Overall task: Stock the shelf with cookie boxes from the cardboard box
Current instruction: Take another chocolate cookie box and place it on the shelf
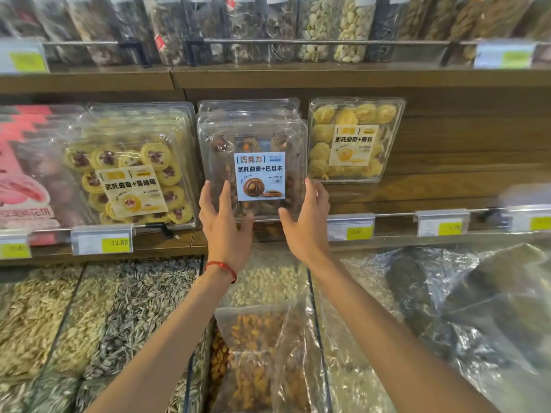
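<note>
Both forearms reach up from the bottom of the frame toward its centre, nearly straight and converging, the left wrist wearing a red string bracelet [222, 268]. Left hand [223, 222] grips the lower left corner of a clear chocolate cookie box [253, 138], fingers pointing up along its front and side and the thumb tucked under the bottom edge. Right hand [307, 222] mirrors it on the lower right corner, the thumb across the front near the base and the fingers wrapped round the right edge. So the box is clamped between the two hands, standing upright at the front of the middle shelf [417, 189], its blue label [260, 175] facing the camera, with more clear boxes of the same shape stacked close behind it.

Just left of it stand the cranberry cookie boxes [131, 168], tilted back, and beyond them at the left edge a pink package [24, 174]. Just right stands a yellow cookie box [354, 138], set further back. Price tags [103, 242] line the shelf rail. Across the top of the frame sit clear tubs of nuts [328, 25]. Below the arms lie bins of sunflower seeds [143, 299] and a plastic bag of nuts [253, 332].
</note>
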`<control>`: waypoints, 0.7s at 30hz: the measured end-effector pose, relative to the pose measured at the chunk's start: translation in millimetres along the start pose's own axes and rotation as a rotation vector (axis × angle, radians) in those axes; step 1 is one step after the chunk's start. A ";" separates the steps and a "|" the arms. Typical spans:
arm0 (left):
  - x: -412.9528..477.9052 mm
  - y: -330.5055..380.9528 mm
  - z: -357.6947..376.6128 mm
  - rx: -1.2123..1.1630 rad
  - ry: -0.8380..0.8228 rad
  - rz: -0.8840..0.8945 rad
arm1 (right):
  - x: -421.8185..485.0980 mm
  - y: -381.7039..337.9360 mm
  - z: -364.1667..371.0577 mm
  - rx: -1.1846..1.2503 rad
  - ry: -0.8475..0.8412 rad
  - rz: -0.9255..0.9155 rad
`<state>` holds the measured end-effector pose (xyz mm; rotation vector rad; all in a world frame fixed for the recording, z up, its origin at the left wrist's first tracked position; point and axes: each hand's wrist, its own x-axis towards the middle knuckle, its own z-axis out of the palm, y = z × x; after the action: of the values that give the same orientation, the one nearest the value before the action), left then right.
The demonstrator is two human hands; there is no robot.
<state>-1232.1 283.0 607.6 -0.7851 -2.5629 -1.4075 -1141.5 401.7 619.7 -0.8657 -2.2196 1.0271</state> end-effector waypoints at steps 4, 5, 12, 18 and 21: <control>-32.3 18.9 -14.8 -0.089 -0.023 0.034 | -34.5 0.4 -20.3 0.154 0.022 -0.032; -42.0 22.3 -17.7 -0.106 -0.031 0.036 | -45.0 2.4 -25.6 0.190 0.020 -0.031; -109.7 34.5 -20.8 -0.252 -0.224 0.054 | -134.4 16.1 -66.1 0.275 0.076 0.079; -172.7 42.1 -17.3 -0.408 -0.517 0.112 | -240.1 27.8 -87.0 0.235 0.219 0.193; -210.4 46.5 -19.5 -0.457 -0.689 0.167 | -299.0 27.4 -93.3 0.225 0.336 0.285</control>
<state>-1031.3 206.4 582.9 -1.7812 -2.5094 -1.9587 -874.6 238.1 590.4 -1.1769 -1.6996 1.1386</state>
